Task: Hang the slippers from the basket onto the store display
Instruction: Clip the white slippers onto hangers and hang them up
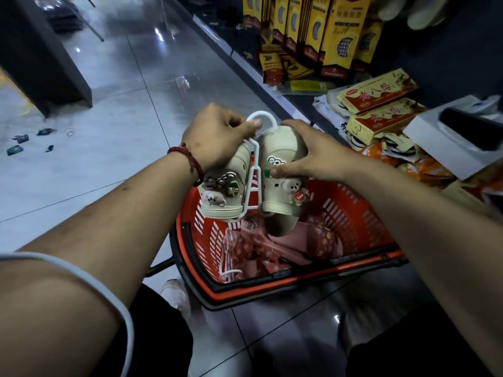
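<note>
Two hands are holding one pair of beige slippers [277, 142] at the centre of the frame, just above the red basket [353, 213]. The left hand [217, 137] is curling round the left slipper and pinching the hook of the white hanger [261, 112] under its thumb. The right hand [307, 156] is wrapping its fingers over the right slipper, the thumb pressing on the strap.

By my judgement the pair is being lifted out and settled on its hanger, and hanging is not yet begun. The next move is calling for the hook to be freed and carried to a peg on the display, which is probably above the frame's upper right.

More pink slippers [296, 240] are lying in the basket at lower centre.

As for writing, a bear charm [292, 187] is carrying a red heart [300, 197] reading "Love". Red-and-yellow packets [381, 95] at right are showing large Chinese characters, too slanted to read surely. Print on the yellow boxes [340, 31] at upper right is too small.
</note>
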